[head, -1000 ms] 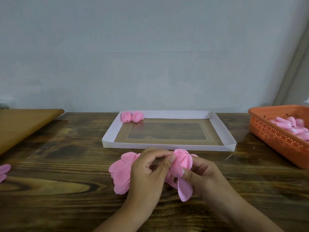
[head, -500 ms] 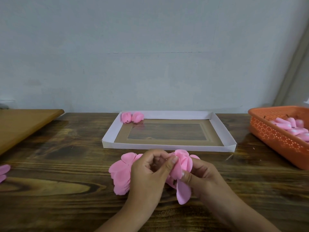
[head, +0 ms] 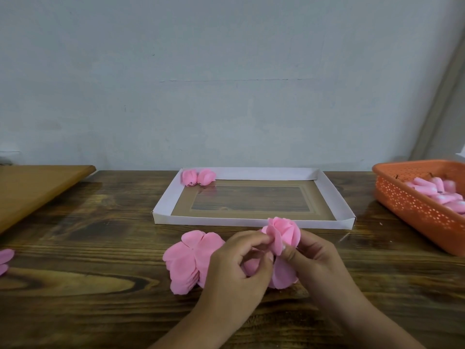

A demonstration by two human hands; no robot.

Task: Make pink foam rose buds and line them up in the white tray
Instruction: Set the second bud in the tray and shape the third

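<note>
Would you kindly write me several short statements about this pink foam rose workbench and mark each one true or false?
1. Two finished pink foam rose buds sit in the far left corner of the shallow white cardboard tray. True.
2. The orange perforated plastic basket stands to the left of the tray. False: it stands on the right.
3. Both the left hand and the right hand hold the pink foam bud being formed. True.
4. The stack of flat pink foam petal pieces lies inside the tray. False: it lies on the dark wooden table, in front of the tray.
</note>
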